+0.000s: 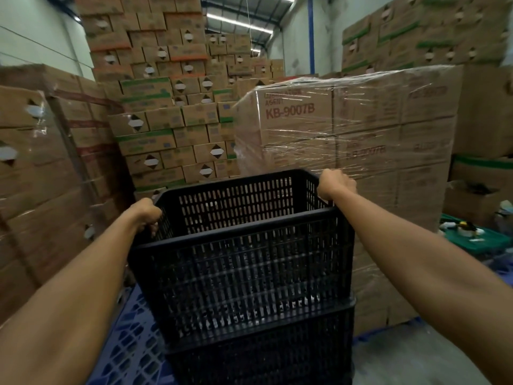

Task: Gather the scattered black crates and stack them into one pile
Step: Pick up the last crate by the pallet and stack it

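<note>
A black slatted plastic crate (249, 273) is right in front of me, resting in the top of a second black crate (263, 357) below it. My left hand (147, 213) is closed on the upper crate's left rim. My right hand (334, 184) is closed on its right rim near the far corner. The upper crate looks empty inside. The lower crate's base is cut off by the bottom edge of the view.
A blue plastic pallet (130, 348) lies on the floor at lower left. A shrink-wrapped pallet of cartons (361, 140) stands close on the right. Tall carton stacks (161, 107) fill the back and left. A green tray with small items (472, 234) sits at right.
</note>
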